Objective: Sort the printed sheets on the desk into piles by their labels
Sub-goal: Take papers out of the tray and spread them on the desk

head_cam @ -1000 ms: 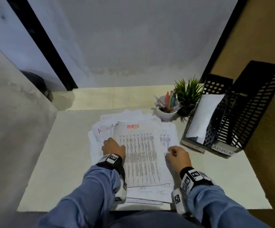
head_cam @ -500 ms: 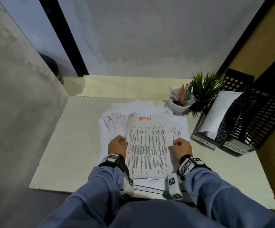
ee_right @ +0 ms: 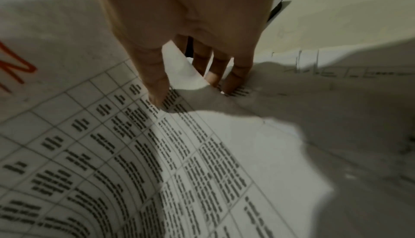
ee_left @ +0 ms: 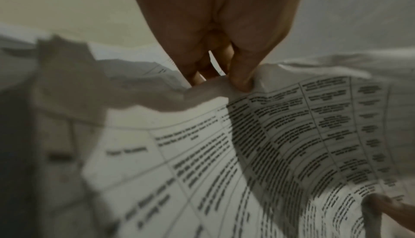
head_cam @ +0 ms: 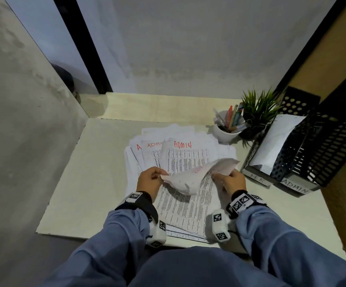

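— White paper, was it, between the 2 hands?

— Yes. 1 lifted sheet [head_cam: 197, 175], bowed and curled over above the stack of printed sheets [head_cam: 180, 162], its blank back facing up with red ink showing through. The left hand [head_cam: 150, 180] pinched its left edge between thumb and fingers; the right hand [head_cam: 229, 180] pinched the right edge with curled fingers [ee_right: 235, 75].

— And the stack?

— Fanned on the desk [head_cam: 89, 179], directly under the sheet. The top page read ADMIN in red, as did the one left of it.

— Anything right of the stack?

— 2 black mesh trays [head_cam: 317, 154], labelled HR and ADMIN, the HR one holding paper. Behind the stack's right corner stood a white pen cup [head_cam: 226, 133] and a small green plant [head_cam: 257, 108].
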Demonstrator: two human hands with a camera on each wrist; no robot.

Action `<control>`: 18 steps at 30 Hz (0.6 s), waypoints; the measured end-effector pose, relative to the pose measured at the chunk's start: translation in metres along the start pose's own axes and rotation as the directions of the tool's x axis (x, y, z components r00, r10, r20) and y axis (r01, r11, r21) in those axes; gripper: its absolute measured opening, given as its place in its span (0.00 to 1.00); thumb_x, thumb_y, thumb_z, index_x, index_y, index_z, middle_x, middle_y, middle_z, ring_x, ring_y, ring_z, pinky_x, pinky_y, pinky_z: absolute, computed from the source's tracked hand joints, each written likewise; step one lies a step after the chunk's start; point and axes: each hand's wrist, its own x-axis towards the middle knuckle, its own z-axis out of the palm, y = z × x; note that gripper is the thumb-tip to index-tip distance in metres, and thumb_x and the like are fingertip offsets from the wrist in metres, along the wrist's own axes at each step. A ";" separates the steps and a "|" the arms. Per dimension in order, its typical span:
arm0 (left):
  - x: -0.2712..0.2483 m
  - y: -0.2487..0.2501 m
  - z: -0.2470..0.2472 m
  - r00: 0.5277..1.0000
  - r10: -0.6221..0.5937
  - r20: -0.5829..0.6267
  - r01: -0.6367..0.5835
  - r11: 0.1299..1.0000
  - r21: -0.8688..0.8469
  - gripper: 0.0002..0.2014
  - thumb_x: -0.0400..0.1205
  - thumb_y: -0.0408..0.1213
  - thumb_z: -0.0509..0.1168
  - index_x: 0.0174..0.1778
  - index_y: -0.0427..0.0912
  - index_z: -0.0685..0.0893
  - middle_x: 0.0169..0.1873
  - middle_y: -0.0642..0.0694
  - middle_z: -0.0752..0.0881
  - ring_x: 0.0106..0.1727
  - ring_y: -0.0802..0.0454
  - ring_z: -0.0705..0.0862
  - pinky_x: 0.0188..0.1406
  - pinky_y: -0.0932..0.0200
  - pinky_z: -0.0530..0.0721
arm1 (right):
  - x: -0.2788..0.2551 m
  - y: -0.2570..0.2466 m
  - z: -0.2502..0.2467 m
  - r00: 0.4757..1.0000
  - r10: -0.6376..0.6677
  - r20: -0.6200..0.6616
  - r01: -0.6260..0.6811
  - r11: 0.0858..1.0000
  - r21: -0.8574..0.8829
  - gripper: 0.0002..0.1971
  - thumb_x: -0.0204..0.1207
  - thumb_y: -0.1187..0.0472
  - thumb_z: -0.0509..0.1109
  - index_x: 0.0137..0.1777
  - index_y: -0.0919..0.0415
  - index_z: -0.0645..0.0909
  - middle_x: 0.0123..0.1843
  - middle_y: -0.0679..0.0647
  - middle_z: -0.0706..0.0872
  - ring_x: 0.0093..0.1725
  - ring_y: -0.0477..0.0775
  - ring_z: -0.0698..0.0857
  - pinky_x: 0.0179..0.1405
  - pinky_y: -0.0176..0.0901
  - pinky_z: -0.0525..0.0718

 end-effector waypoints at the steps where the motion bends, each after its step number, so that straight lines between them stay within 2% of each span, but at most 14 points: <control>1: -0.002 0.003 -0.001 1.000 -0.013 -0.003 0.013 1.000 -0.013 0.14 0.68 0.20 0.68 0.30 0.45 0.86 0.26 0.47 0.84 0.35 0.42 0.82 0.48 0.39 0.85 | 0.001 0.000 0.000 1.000 0.011 0.001 -0.011 1.000 0.026 0.10 0.64 0.77 0.76 0.46 0.71 0.84 0.37 0.65 0.87 0.37 0.62 0.87 0.33 0.45 0.88; 3: -0.003 0.006 -0.002 0.999 -0.040 -0.005 0.040 0.999 0.002 0.10 0.67 0.26 0.75 0.35 0.46 0.84 0.24 0.50 0.83 0.33 0.43 0.82 0.46 0.45 0.85 | 0.003 0.001 -0.002 0.999 0.035 0.018 -0.036 0.999 0.040 0.07 0.60 0.75 0.77 0.39 0.69 0.87 0.41 0.71 0.88 0.43 0.72 0.88 0.45 0.66 0.88; 4: -0.002 0.006 -0.002 0.999 -0.045 0.001 0.045 0.999 0.006 0.11 0.66 0.29 0.77 0.36 0.46 0.84 0.27 0.48 0.86 0.34 0.42 0.84 0.46 0.46 0.85 | 0.005 0.004 -0.003 0.999 0.037 0.027 -0.037 0.999 0.021 0.06 0.59 0.74 0.77 0.36 0.67 0.87 0.42 0.73 0.88 0.45 0.75 0.88 0.47 0.74 0.85; 5: -0.002 0.006 -0.001 0.999 -0.046 0.008 0.046 0.999 0.010 0.10 0.65 0.31 0.79 0.36 0.45 0.85 0.31 0.45 0.88 0.35 0.42 0.85 0.45 0.47 0.85 | 0.007 0.006 -0.002 0.999 0.025 0.037 -0.025 1.000 0.002 0.05 0.60 0.73 0.77 0.35 0.66 0.87 0.43 0.73 0.89 0.46 0.75 0.88 0.48 0.76 0.84; 6: -0.002 0.006 -0.001 0.999 -0.040 0.012 0.040 0.999 0.016 0.09 0.65 0.33 0.79 0.36 0.42 0.87 0.32 0.43 0.88 0.35 0.44 0.84 0.44 0.48 0.84 | 0.007 0.006 -0.002 0.999 0.020 0.030 -0.019 0.999 -0.028 0.04 0.62 0.72 0.76 0.35 0.65 0.87 0.43 0.72 0.89 0.47 0.73 0.88 0.49 0.75 0.84; 8: -0.001 0.006 -0.001 0.999 -0.041 0.003 0.041 0.999 0.025 0.12 0.64 0.39 0.80 0.30 0.35 0.85 0.26 0.43 0.80 0.30 0.49 0.76 0.36 0.53 0.76 | 0.009 0.005 -0.002 1.000 -0.008 0.007 0.008 0.998 -0.069 0.08 0.67 0.72 0.74 0.35 0.58 0.86 0.44 0.68 0.90 0.47 0.69 0.89 0.52 0.69 0.85; 10: -0.002 0.007 -0.001 0.999 -0.040 -0.006 0.040 0.999 -0.015 0.21 0.68 0.41 0.78 0.19 0.40 0.73 0.20 0.49 0.65 0.27 0.51 0.62 0.31 0.57 0.62 | 0.012 0.006 -0.002 1.000 -0.025 0.014 0.026 0.999 -0.046 0.08 0.68 0.72 0.72 0.35 0.57 0.87 0.44 0.65 0.91 0.47 0.67 0.89 0.53 0.68 0.85; 12: -0.003 0.010 0.000 1.000 -0.009 -0.011 0.009 1.000 -0.019 0.27 0.77 0.40 0.72 0.19 0.48 0.62 0.20 0.53 0.58 0.26 0.52 0.56 0.30 0.59 0.55 | 0.017 0.010 -0.004 0.999 -0.026 0.020 0.026 0.999 -0.024 0.07 0.68 0.70 0.72 0.33 0.60 0.87 0.42 0.65 0.90 0.45 0.66 0.89 0.53 0.69 0.85; 14: -0.002 0.010 -0.002 0.999 -0.005 -0.039 0.005 1.000 -0.005 0.24 0.82 0.40 0.66 0.22 0.47 0.63 0.21 0.51 0.61 0.28 0.52 0.59 0.33 0.59 0.59 | 0.018 0.012 -0.004 1.000 -0.026 -0.004 0.026 0.999 -0.025 0.08 0.67 0.68 0.71 0.29 0.61 0.86 0.39 0.64 0.89 0.43 0.65 0.88 0.53 0.63 0.86; 16: 0.002 0.008 -0.006 0.996 -0.038 -0.080 0.036 0.999 -0.025 0.19 0.83 0.38 0.63 0.26 0.44 0.68 0.26 0.47 0.66 0.33 0.50 0.65 0.39 0.57 0.65 | 0.011 0.006 -0.007 0.997 -0.033 -0.064 0.035 0.999 0.034 0.10 0.69 0.70 0.71 0.27 0.61 0.86 0.34 0.60 0.85 0.41 0.61 0.84 0.45 0.48 0.85; 17: 0.005 0.007 -0.009 0.991 -0.074 -0.113 0.070 0.997 -0.036 0.16 0.82 0.37 0.63 0.28 0.43 0.71 0.28 0.45 0.69 0.35 0.50 0.67 0.42 0.57 0.67 | 0.009 0.003 -0.012 0.997 -0.025 -0.078 0.030 0.998 0.053 0.10 0.71 0.73 0.70 0.33 0.61 0.87 0.32 0.58 0.84 0.40 0.59 0.82 0.40 0.38 0.84; 18: 0.008 0.006 -0.013 0.986 -0.098 -0.138 0.093 0.995 -0.045 0.13 0.82 0.35 0.63 0.31 0.41 0.76 0.29 0.44 0.73 0.36 0.50 0.69 0.43 0.57 0.69 | 0.005 -0.002 -0.016 0.996 -0.006 -0.090 0.011 0.998 0.064 0.07 0.72 0.76 0.68 0.40 0.67 0.87 0.30 0.55 0.84 0.39 0.58 0.82 0.33 0.32 0.83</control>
